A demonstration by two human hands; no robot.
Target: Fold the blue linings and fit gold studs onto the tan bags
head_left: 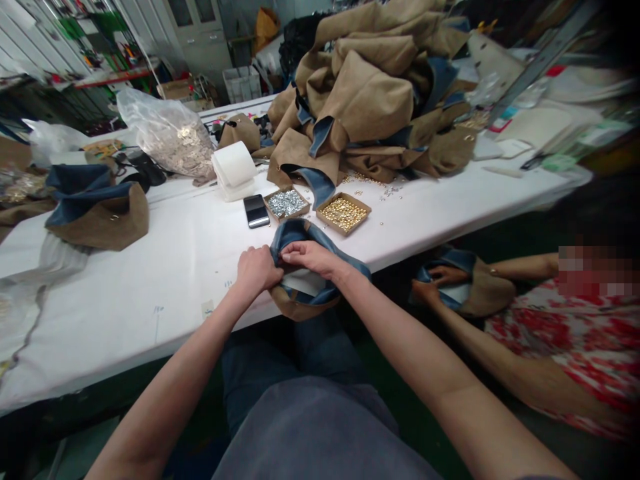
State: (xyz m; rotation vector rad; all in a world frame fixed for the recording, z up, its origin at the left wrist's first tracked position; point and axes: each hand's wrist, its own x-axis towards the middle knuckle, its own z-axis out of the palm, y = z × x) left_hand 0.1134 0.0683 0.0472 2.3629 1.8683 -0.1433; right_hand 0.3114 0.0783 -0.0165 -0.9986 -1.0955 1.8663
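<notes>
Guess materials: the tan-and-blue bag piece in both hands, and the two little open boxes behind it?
Tan-and-blue bag piece: looks like matte suede-like fabric with smoother blue lining; soft folds. Small brown open boxes: probably cardboard, raw brown edges. Left hand and right hand grip the piece.

A tan and blue bag (305, 267); silver studs (286, 203); gold studs (343, 213); white table (165, 267).

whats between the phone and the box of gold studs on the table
In the head view, a small open box of silver studs sits between the phone and the box of gold studs.
</notes>
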